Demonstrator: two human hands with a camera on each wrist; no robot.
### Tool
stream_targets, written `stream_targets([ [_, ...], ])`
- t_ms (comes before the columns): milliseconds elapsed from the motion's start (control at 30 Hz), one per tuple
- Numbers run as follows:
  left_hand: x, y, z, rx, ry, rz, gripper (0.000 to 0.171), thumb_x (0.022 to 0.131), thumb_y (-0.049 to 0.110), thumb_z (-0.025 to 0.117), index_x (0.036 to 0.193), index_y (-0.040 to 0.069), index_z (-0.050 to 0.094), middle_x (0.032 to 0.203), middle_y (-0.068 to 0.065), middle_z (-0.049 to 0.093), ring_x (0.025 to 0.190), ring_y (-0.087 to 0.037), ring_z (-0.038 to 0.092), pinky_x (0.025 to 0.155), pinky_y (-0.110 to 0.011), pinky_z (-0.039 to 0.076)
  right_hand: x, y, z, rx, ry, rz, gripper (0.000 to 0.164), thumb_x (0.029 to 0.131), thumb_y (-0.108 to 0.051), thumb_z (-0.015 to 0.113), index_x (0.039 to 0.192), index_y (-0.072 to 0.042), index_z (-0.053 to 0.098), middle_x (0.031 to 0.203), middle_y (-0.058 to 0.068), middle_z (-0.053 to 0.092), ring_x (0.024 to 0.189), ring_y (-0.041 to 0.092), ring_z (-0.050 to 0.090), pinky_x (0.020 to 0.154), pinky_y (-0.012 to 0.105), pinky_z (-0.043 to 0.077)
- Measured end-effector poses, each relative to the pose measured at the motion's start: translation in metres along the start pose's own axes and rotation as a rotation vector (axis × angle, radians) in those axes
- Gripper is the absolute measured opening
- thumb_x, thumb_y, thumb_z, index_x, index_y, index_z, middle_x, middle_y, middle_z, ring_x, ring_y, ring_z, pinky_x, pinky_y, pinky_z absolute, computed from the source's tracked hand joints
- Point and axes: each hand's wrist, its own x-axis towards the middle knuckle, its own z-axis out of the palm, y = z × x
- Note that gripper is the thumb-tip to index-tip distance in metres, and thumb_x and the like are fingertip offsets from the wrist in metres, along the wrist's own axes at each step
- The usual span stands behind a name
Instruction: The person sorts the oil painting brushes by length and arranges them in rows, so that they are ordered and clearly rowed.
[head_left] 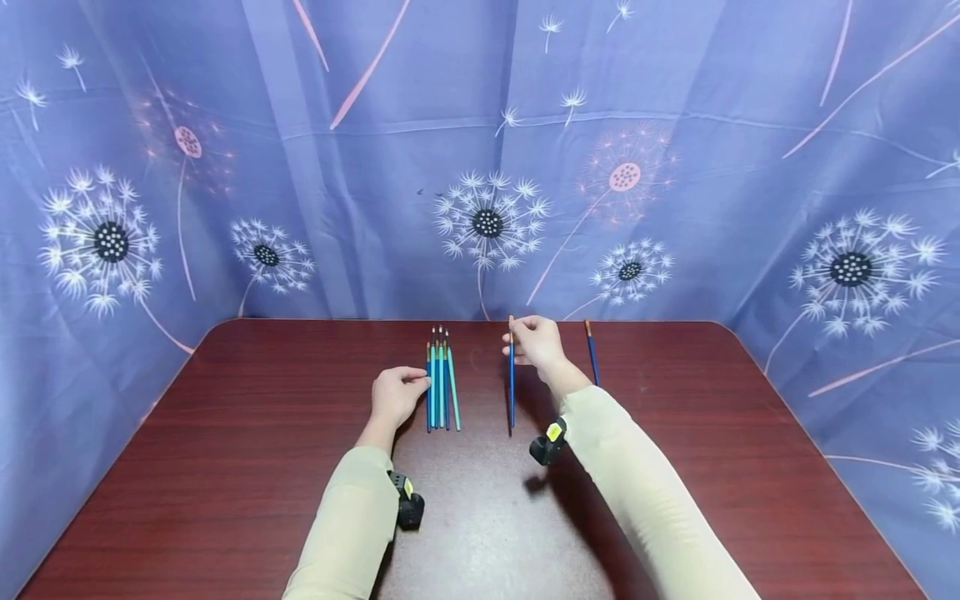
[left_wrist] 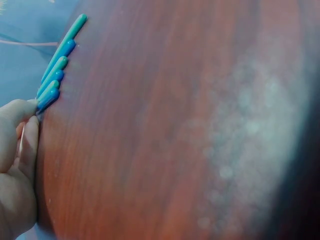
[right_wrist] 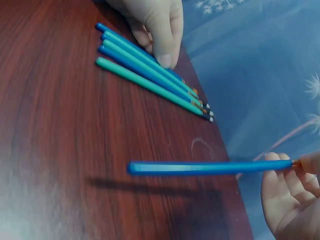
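Blue and turquoise paintbrushes point(head_left: 441, 392) lie alternating side by side on the table, bristle ends toward the back. My left hand point(head_left: 395, 395) is at the row's left side, thumb and fingertips pinching the outermost blue paintbrush point(left_wrist: 49, 100). To the right of the row, my right hand point(head_left: 537, 342) pinches another blue paintbrush point(right_wrist: 210, 168) near its metal collar; the bristles are mostly hidden by the fingers. This brush is held above the table, its shadow apart from it. Farther right lies a single blue paintbrush point(head_left: 592, 350), its lower end hidden behind the right forearm.
The dark red wooden table point(head_left: 225, 467) has rounded back corners. A blue curtain point(head_left: 390, 208) with dandelion prints hangs behind it and along both sides. Black wrist cameras point(head_left: 408, 504) are strapped to both sleeves.
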Motion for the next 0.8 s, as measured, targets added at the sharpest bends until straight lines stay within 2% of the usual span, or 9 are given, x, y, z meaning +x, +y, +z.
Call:
stream_targets([
  [167, -0.001, 0.0, 0.0, 0.004, -0.002, 0.004, 0.024, 0.084, 0.023, 0.068, 0.102, 0.009, 0.074, 0.097, -0.009, 0.073, 0.094, -0.024, 0.068, 0.083, -0.039, 0.053, -0.001, 0.003, -0.014, 0.039, -0.019, 0.05, 0.029, 0.098, -0.02, 0.045, 0.117, 0.003, 0.049, 0.074, 0.005, 0.068, 0.057, 0.011, 0.065, 0.053, 0.027, 0.055],
  [267, 0.0, 0.0, 0.0, 0.003, -0.008, 0.002, 0.024, 0.085, 0.024, 0.068, 0.103, 0.009, 0.074, 0.099, -0.01, 0.073, 0.095, -0.024, 0.068, 0.083, -0.039, 0.053, -0.001, 0.004, -0.02, 0.079, -0.008, 0.085, 0.037, 0.099, -0.019, 0.042, 0.128, 0.005, 0.043, 0.075, 0.004, 0.062, 0.053, 0.008, 0.06, 0.052, 0.025, 0.055],
  [367, -0.001, 0.0, 0.0, 0.005, -0.011, 0.003, 0.025, 0.085, 0.024, 0.068, 0.104, 0.009, 0.074, 0.1, -0.011, 0.073, 0.095, -0.024, 0.068, 0.084, -0.039, 0.053, -0.001, 0.006, -0.026, 0.105, 0.021, 0.117, 0.04, 0.099, -0.016, 0.04, 0.133, 0.004, 0.041, 0.073, 0.002, 0.056, 0.051, 0.006, 0.054, 0.05, 0.021, 0.052],
  [567, -0.002, 0.002, 0.0, 0.009, -0.008, 0.006, 0.025, 0.085, 0.023, 0.067, 0.104, 0.008, 0.073, 0.1, -0.011, 0.073, 0.095, -0.025, 0.067, 0.083, -0.04, 0.053, -0.001, 0.01, -0.041, 0.131, 0.038, 0.157, 0.034, 0.097, -0.012, 0.038, 0.125, 0.005, 0.046, 0.066, -0.005, 0.054, 0.049, 0.003, 0.048, 0.045, 0.016, 0.044],
  [700, -0.003, 0.003, -0.001, 0.009, -0.004, 0.006, 0.025, 0.086, 0.023, 0.067, 0.104, 0.008, 0.073, 0.1, -0.011, 0.073, 0.095, -0.025, 0.068, 0.084, -0.04, 0.053, -0.002, 0.011, -0.053, 0.165, 0.021, 0.165, 0.025, 0.098, -0.011, 0.04, 0.117, 0.0, 0.05, 0.067, -0.005, 0.055, 0.051, 0.002, 0.051, 0.047, 0.016, 0.046],
  [800, -0.003, 0.003, -0.001, 0.008, -0.004, 0.005, 0.025, 0.085, 0.023, 0.067, 0.104, 0.008, 0.074, 0.099, -0.011, 0.073, 0.095, -0.025, 0.068, 0.084, -0.04, 0.053, -0.004, 0.011, -0.062, 0.173, 0.008, 0.167, 0.029, 0.098, -0.014, 0.042, 0.123, 0.0, 0.049, 0.071, -0.004, 0.058, 0.053, 0.003, 0.053, 0.048, 0.017, 0.048],
])
